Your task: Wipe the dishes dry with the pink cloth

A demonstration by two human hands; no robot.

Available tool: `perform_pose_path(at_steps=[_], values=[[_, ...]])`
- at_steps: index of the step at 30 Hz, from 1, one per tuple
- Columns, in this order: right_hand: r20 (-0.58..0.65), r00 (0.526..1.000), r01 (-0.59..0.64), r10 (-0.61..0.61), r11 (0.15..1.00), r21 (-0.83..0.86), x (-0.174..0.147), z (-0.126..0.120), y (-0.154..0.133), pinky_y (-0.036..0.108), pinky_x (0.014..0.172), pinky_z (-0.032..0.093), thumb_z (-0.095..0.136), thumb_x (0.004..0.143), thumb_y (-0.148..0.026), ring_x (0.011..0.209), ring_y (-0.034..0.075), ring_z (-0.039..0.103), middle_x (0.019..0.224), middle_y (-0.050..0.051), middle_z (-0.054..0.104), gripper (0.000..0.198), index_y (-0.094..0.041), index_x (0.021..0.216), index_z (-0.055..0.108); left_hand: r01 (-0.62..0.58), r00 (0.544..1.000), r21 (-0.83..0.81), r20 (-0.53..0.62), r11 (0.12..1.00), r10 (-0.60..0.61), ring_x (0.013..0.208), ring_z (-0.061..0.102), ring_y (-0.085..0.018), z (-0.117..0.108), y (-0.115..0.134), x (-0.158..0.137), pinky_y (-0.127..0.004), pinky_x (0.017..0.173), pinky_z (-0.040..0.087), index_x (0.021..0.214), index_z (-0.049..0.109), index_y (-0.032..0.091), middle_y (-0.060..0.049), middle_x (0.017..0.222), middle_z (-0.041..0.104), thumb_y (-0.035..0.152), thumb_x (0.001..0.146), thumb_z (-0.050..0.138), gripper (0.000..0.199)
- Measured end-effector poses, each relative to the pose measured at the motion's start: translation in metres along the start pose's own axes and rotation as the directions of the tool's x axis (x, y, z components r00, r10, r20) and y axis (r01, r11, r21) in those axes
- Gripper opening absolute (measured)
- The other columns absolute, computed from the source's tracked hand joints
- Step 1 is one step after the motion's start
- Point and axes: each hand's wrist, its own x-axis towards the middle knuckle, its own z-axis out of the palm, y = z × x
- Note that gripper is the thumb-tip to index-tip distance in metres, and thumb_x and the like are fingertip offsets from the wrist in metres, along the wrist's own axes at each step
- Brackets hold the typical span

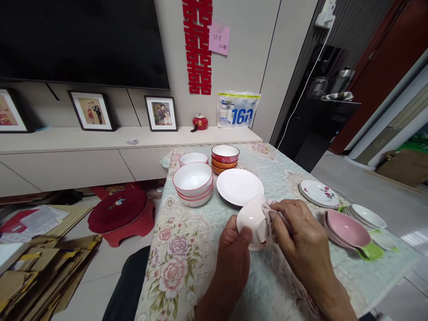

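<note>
My left hand (234, 252) grips a glossy white bowl (249, 218), tilted on its side, with the thumb on its outside. Bunched in my right hand (302, 234) is a pale pinkish cloth (267, 216), pressed against the bowl. Just beneath them, mostly hidden, the edge of another white dish (257, 247) shows. Directly behind the held bowl lies a stack of white plates (240, 186). To its left stand white bowls with red rims (193, 179), and farther back is a stack of red and orange bowls (225, 159).
Pink bowls (347, 228), small white bowls (368, 216) and flower-patterned plates (317, 192) stand on the right of the cloth-covered table (177, 281). A red stool (118, 211) and flattened cardboard (50, 267) are on the floor at left. A low cabinet (100, 141) runs behind.
</note>
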Motion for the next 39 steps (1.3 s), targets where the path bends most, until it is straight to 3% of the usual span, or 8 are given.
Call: perform_pose_path(at_steps=[8, 14, 17, 25, 31, 34, 37, 39], values=[[0.16, 0.975, 0.137, -0.156, 0.982, 0.128, -0.001, -0.009, -0.02, 0.035, 0.076, 0.044, 0.053, 0.093, -0.009, 0.09, 0.02, 0.053, 0.096, 0.008, 0.058, 0.012, -0.017, 0.094, 0.061, -0.066, 0.997, 0.302, 0.053, 0.951, 0.053, 0.085, 0.051, -0.015, -0.009, -0.001, -0.005, -0.029, 0.08, 0.041, 0.095, 0.066, 0.019, 0.0, 0.089, 0.065, 0.028, 0.089, 0.064, 0.01], [0.057, 0.998, -0.033, 0.028, 0.995, 0.091, 0.007, -0.01, 0.017, 0.033, 0.076, 0.044, 0.056, 0.094, -0.017, 0.09, 0.019, 0.058, 0.092, 0.005, 0.061, 0.007, -0.019, 0.095, 0.063, -0.053, 0.996, 0.447, 0.084, 0.893, 0.018, 0.081, 0.044, -0.016, -0.009, -0.001, -0.008, -0.029, 0.077, 0.038, 0.094, 0.067, 0.017, -0.001, 0.089, 0.06, 0.031, 0.087, 0.065, 0.016], [0.035, 0.997, -0.063, 0.062, 0.997, 0.039, 0.005, -0.009, 0.018, 0.034, 0.076, 0.044, 0.055, 0.094, -0.018, 0.087, 0.02, 0.058, 0.09, 0.005, 0.062, 0.006, -0.019, 0.094, 0.061, -0.056, 0.997, 0.471, 0.073, 0.88, 0.024, 0.082, 0.045, -0.017, -0.008, -0.001, -0.008, -0.03, 0.078, 0.039, 0.097, 0.067, 0.017, -0.002, 0.091, 0.06, 0.032, 0.087, 0.065, 0.019], [0.199, 0.969, 0.101, -0.145, 0.971, 0.218, 0.002, -0.006, -0.016, 0.034, 0.076, 0.044, 0.055, 0.093, -0.012, 0.09, 0.02, 0.054, 0.092, 0.006, 0.059, 0.011, -0.019, 0.095, 0.064, -0.076, 0.994, 0.493, 0.103, 0.867, 0.029, 0.08, 0.047, -0.016, 0.0, 0.004, -0.006, -0.029, 0.076, 0.039, 0.092, 0.064, 0.019, 0.0, 0.085, 0.059, 0.037, 0.09, 0.062, 0.018], [0.099, 0.988, -0.146, 0.122, 0.947, 0.286, 0.009, -0.006, 0.024, 0.032, 0.075, 0.047, 0.062, 0.09, -0.027, 0.087, 0.019, 0.059, 0.09, 0.004, 0.063, 0.007, -0.022, 0.09, 0.068, -0.03, 0.996, 0.424, 0.085, 0.905, -0.007, 0.08, 0.045, -0.015, -0.01, 0.001, -0.006, -0.028, 0.076, 0.038, 0.097, 0.068, 0.017, -0.001, 0.087, 0.06, 0.035, 0.086, 0.068, 0.022], [0.196, 0.889, -0.457, 0.413, 0.786, 0.416, 0.007, -0.002, 0.04, 0.028, 0.061, 0.046, 0.066, 0.087, -0.04, 0.072, 0.017, 0.059, 0.086, 0.003, 0.064, 0.018, -0.022, 0.089, 0.067, -0.012, 0.997, 0.302, 0.074, 0.953, -0.011, 0.083, 0.048, -0.016, -0.009, -0.001, -0.005, -0.028, 0.078, 0.039, 0.102, 0.07, 0.018, -0.002, 0.09, 0.064, 0.034, 0.086, 0.069, 0.023], [0.362, 0.723, -0.666, 0.588, 0.455, 0.591, 0.003, 0.006, 0.046, 0.023, 0.049, 0.039, 0.073, 0.08, -0.047, 0.058, 0.014, 0.053, 0.072, 0.0, 0.062, 0.029, -0.022, 0.091, 0.064, -0.017, 0.999, 0.153, 0.052, 0.988, 0.009, 0.085, 0.054, -0.017, -0.005, -0.001, -0.004, -0.03, 0.081, 0.041, 0.102, 0.072, 0.019, -0.003, 0.09, 0.067, 0.032, 0.082, 0.073, 0.024], [0.447, 0.669, -0.681, 0.594, 0.249, 0.688, 0.003, 0.012, 0.046, 0.021, 0.048, 0.039, 0.077, 0.076, -0.047, 0.056, 0.013, 0.053, 0.069, -0.002, 0.062, 0.031, -0.022, 0.089, 0.063, -0.022, 0.999, 0.081, 0.046, 0.996, 0.018, 0.088, 0.057, -0.018, -0.003, 0.0, -0.003, -0.031, 0.084, 0.042, 0.102, 0.072, 0.019, -0.003, 0.088, 0.07, 0.031, 0.08, 0.075, 0.025]])
